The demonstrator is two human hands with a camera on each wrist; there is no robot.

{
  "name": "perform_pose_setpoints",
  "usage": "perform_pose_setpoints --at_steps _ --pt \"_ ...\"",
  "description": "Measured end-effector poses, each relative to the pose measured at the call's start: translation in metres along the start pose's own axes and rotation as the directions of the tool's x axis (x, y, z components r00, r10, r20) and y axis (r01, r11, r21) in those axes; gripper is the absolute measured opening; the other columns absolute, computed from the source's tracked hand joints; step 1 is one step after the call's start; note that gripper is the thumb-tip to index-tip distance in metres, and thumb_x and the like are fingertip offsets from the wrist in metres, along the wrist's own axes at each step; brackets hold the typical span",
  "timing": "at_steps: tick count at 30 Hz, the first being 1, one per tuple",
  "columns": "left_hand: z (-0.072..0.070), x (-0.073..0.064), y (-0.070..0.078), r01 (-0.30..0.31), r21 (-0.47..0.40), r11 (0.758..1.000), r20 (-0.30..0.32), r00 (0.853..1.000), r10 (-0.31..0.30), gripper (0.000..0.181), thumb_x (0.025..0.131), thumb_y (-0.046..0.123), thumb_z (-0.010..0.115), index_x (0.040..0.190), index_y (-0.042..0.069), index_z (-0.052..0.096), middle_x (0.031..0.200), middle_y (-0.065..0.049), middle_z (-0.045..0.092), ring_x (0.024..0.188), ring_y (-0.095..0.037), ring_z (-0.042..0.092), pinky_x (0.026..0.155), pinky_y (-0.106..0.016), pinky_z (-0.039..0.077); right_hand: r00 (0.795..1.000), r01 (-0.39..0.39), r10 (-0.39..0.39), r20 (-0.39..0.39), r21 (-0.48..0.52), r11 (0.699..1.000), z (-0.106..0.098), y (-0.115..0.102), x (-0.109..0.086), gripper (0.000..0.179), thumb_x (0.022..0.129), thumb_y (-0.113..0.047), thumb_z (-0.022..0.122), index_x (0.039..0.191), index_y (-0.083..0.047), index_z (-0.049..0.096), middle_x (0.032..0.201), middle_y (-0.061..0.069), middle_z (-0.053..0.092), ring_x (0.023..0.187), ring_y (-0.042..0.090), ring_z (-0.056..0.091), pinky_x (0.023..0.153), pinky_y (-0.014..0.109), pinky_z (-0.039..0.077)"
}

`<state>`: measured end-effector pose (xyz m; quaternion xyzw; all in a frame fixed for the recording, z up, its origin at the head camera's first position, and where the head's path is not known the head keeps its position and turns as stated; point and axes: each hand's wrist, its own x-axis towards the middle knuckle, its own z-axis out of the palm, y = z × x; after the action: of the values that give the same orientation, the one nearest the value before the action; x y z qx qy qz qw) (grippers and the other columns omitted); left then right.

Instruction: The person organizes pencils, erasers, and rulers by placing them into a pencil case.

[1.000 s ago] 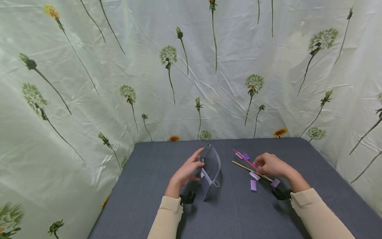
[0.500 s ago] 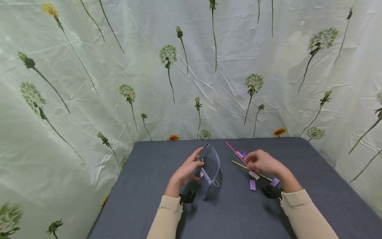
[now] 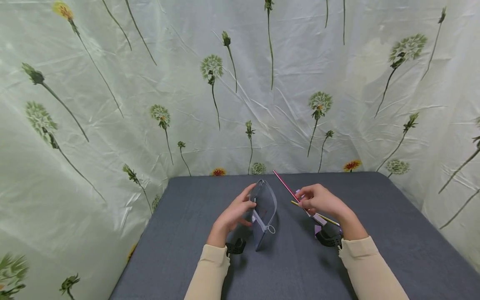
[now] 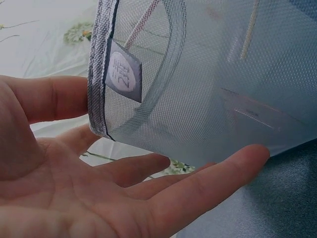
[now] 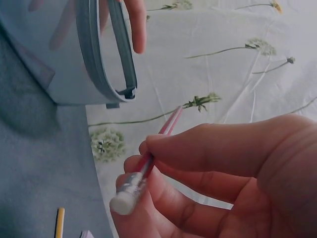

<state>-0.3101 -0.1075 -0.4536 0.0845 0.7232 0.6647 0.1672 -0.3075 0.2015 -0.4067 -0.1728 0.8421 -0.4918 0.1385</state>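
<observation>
Pale, crinkled fabric (image 3: 172,83) printed with long-stemmed dandelions hangs behind a dark grey-blue, finely woven tabletop (image 3: 198,216) with rounded far corners. Near the middle stands an upright grey-blue translucent mesh pouch (image 3: 259,232), its mouth gaping in a pointed oval; a woven band (image 4: 100,69) edges it, a grey fabric label (image 4: 124,72) sits beside the band, and a round ring pull (image 3: 271,229) hangs at the near end. The left hand (image 3: 233,213) holds the pouch by its left side, thumb over the rim, other fingers along the wall. To the right, the right hand (image 3: 321,203) pinches a slim pink pencil (image 3: 286,186) close to its silvery ferrule (image 5: 131,182) and white eraser (image 5: 123,202), the far end slanting leftward. Below that hand lie a thin yellow pencil (image 5: 60,223) and small lilac rectangular blocks (image 3: 320,220).

Compared with a second ago, the right hand and pink pencil have shifted left, nearer the pouch; the rightmost block is now hidden behind the forearm and wrist camera. Left hand and pouch look unmoved.
</observation>
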Motion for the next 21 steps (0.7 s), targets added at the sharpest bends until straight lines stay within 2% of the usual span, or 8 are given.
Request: perform_pose_setpoints --at_steps 4,8,12,21 --pt "0.001 0.000 0.000 0.004 0.001 1.000 0.005 1.000 -0.004 0.061 0.102 0.016 0.054 0.156 0.040 0.035 0.164 -0.022 0.013 0.138 -0.050 0.035 0.068 -0.058 0.056 1.000 -0.024 0.024 -0.001 0.010 1.000 0.006 -0.001 0.003 0.023 0.093 -0.003 0.067 0.113 0.007 0.066 0.079 0.012 0.063 0.064 0.022 0.053 0.057 0.036 0.048" --pt "0.001 0.000 0.001 0.006 -0.001 1.000 0.009 1.000 -0.006 0.061 0.102 0.016 0.053 0.156 0.039 0.037 0.164 -0.021 0.013 0.139 -0.049 0.035 0.069 -0.059 0.056 0.999 -0.049 0.049 -0.019 0.019 0.999 0.013 -0.002 0.006 0.018 0.093 -0.006 0.069 0.108 0.002 0.070 0.082 0.012 0.066 0.070 0.022 0.058 0.065 0.043 0.054" --pt "0.002 -0.001 0.002 0.010 0.003 1.000 0.005 1.000 -0.010 0.061 0.102 0.016 0.054 0.156 0.039 0.036 0.164 -0.020 0.014 0.139 -0.048 0.035 0.069 -0.059 0.056 0.998 -0.051 0.051 -0.024 0.011 0.999 0.020 -0.005 0.007 0.017 0.091 -0.006 0.069 0.106 0.002 0.070 0.085 0.013 0.068 0.072 0.022 0.061 0.071 0.047 0.057" --pt "0.003 -0.002 0.003 -0.001 0.018 1.000 0.004 1.000 0.001 0.061 0.103 0.017 0.052 0.157 0.037 0.034 0.163 -0.020 0.021 0.136 -0.046 0.039 0.074 -0.064 0.054 0.999 -0.040 0.040 -0.019 -0.008 0.999 0.030 -0.015 0.010 0.015 0.089 -0.007 0.071 0.102 0.001 0.072 0.084 0.012 0.069 0.072 0.020 0.064 0.068 0.042 0.058"
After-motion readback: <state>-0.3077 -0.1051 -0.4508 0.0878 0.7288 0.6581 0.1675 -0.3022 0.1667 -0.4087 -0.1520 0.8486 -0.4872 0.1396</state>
